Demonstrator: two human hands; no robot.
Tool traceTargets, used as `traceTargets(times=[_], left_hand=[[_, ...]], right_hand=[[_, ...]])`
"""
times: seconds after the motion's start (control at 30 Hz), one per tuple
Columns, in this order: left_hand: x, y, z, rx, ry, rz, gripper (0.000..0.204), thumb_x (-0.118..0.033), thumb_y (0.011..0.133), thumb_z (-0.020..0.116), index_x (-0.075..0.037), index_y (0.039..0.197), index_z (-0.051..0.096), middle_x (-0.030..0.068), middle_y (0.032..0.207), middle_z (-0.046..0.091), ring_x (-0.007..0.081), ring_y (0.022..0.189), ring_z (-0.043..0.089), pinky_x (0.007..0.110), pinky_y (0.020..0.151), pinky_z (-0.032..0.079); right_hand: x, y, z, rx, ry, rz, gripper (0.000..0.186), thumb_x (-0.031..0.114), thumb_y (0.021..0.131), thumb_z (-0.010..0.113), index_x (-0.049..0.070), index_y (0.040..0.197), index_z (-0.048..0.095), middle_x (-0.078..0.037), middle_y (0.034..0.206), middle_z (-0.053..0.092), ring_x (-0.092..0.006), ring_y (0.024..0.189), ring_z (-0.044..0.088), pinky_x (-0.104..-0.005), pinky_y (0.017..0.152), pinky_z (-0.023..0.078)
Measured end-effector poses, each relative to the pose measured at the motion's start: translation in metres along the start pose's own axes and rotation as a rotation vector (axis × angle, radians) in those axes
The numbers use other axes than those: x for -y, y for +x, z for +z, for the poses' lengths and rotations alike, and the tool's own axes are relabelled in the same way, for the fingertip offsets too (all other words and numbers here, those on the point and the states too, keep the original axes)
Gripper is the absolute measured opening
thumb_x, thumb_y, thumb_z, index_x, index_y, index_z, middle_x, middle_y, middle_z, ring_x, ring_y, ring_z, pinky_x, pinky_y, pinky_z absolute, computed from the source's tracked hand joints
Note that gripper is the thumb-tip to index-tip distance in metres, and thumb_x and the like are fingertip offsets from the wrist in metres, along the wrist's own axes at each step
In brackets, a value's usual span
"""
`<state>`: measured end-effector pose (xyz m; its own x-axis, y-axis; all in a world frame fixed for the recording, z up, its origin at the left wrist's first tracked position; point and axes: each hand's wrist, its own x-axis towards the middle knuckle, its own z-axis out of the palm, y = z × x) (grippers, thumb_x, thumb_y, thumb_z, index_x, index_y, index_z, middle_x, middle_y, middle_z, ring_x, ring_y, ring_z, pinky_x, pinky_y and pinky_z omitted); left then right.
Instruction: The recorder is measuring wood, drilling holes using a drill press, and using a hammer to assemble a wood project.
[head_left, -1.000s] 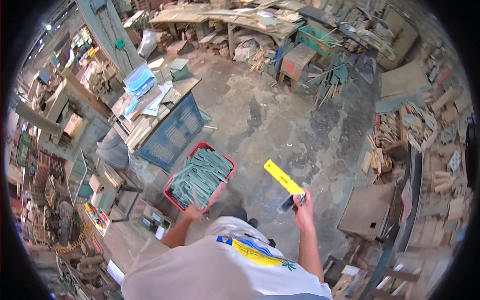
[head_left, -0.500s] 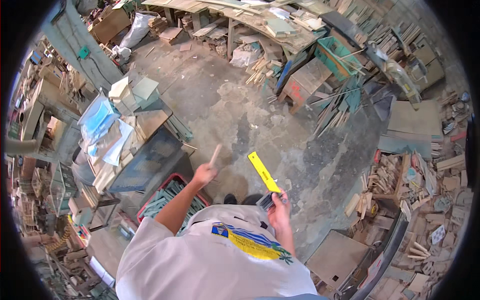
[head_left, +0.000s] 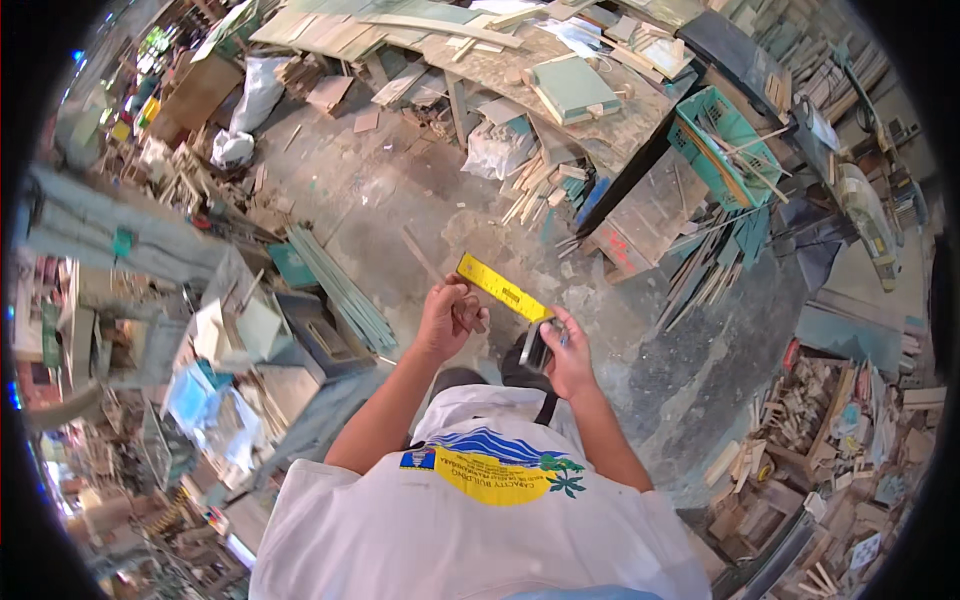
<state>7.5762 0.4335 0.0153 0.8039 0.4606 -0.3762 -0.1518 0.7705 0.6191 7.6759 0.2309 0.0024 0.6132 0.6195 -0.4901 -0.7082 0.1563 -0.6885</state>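
Observation:
In front of my body, my right hand (head_left: 569,352) is closed around a tape measure (head_left: 503,287). Its yellow blade sticks out up and to the left, and its dark case is partly hidden by my fingers. My left hand (head_left: 450,312) is closed on a thin wooden stick (head_left: 419,251), which points away up and left. The fingers of that hand are close to the free end of the yellow blade; whether they touch it I cannot tell.
A workbench (head_left: 470,58) heaped with boards stands at the far side. Right of it is a green plastic crate (head_left: 728,150) of wood strips. Cluttered tables (head_left: 300,385) lie left, and an offcut bin (head_left: 815,400) stands right. Worn concrete floor (head_left: 400,190) lies between.
My left hand with the stick has come nearer the tape blade's end. The tape measure has tilted further left and risen in view. My view has turned, shifting the surroundings.

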Motion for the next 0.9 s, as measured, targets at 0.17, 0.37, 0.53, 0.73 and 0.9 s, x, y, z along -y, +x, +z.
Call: traceTargets(times=[0.17, 0.37, 0.53, 0.73, 0.9], left_hand=[[-0.081, 0.102, 0.036, 0.051, 0.195, 0.020, 0.027, -0.021, 0.088, 0.057, -0.007, 0.111, 0.056, 0.0036, 0.090, 0.062, 0.0092, 0.050, 0.047, 0.035, 0.068, 0.053], [-0.135, 0.290, 0.022, -0.056, 0.358, -0.104, 0.025, -0.021, 0.092, 0.057, -0.004, 0.111, 0.058, 0.0058, 0.096, 0.066, 0.0061, 0.045, 0.041, 0.029, 0.066, 0.051], [-0.163, 0.498, 0.004, 0.020, 0.833, 0.100, 0.029, -0.023, 0.090, 0.062, -0.002, 0.110, 0.062, 0.0061, 0.096, 0.066, 0.0083, 0.068, 0.054, 0.024, 0.058, 0.046], [-0.147, 0.621, 0.059, 0.256, 1.454, 0.286, 0.058, -0.031, 0.082, 0.071, 0.001, 0.128, 0.056, 0.0186, 0.113, 0.067, 0.0267, 0.097, 0.067, 0.036, 0.083, 0.051], [-0.136, 0.660, 0.039, 0.392, 1.616, 0.265, 0.055, -0.040, 0.077, 0.075, 0.000, 0.112, 0.063, 0.0237, 0.103, 0.069, 0.0363, 0.097, 0.067, 0.042, 0.085, 0.051]], right_hand=[[0.072, 0.098, 0.047, -0.079, 0.144, -0.035, 0.041, 0.002, 0.093, 0.060, 0.006, 0.133, 0.049, -0.005, 0.107, 0.061, -0.0128, 0.091, 0.063, -0.0274, 0.076, 0.055], [0.119, 0.250, 0.048, -0.426, 0.380, -0.377, 0.044, -0.005, 0.092, 0.057, 0.010, 0.133, 0.049, -0.002, 0.110, 0.060, -0.0122, 0.095, 0.062, -0.0279, 0.079, 0.054], [0.135, 0.404, 0.049, -0.617, 0.402, -0.582, 0.048, -0.007, 0.092, 0.057, 0.009, 0.136, 0.049, -0.001, 0.114, 0.058, -0.0115, 0.099, 0.057, -0.0264, 0.084, 0.048], [0.124, 0.496, 0.036, -0.841, 0.315, -0.683, 0.047, -0.008, 0.091, 0.059, 0.007, 0.135, 0.051, -0.001, 0.113, 0.057, -0.0112, 0.095, 0.057, -0.0250, 0.080, 0.048], [0.123, 0.515, 0.053, -0.840, 0.107, -0.687, 0.042, -0.005, 0.091, 0.061, 0.002, 0.132, 0.054, 0.000, 0.108, 0.061, -0.0076, 0.093, 0.055, -0.0216, 0.080, 0.045]])
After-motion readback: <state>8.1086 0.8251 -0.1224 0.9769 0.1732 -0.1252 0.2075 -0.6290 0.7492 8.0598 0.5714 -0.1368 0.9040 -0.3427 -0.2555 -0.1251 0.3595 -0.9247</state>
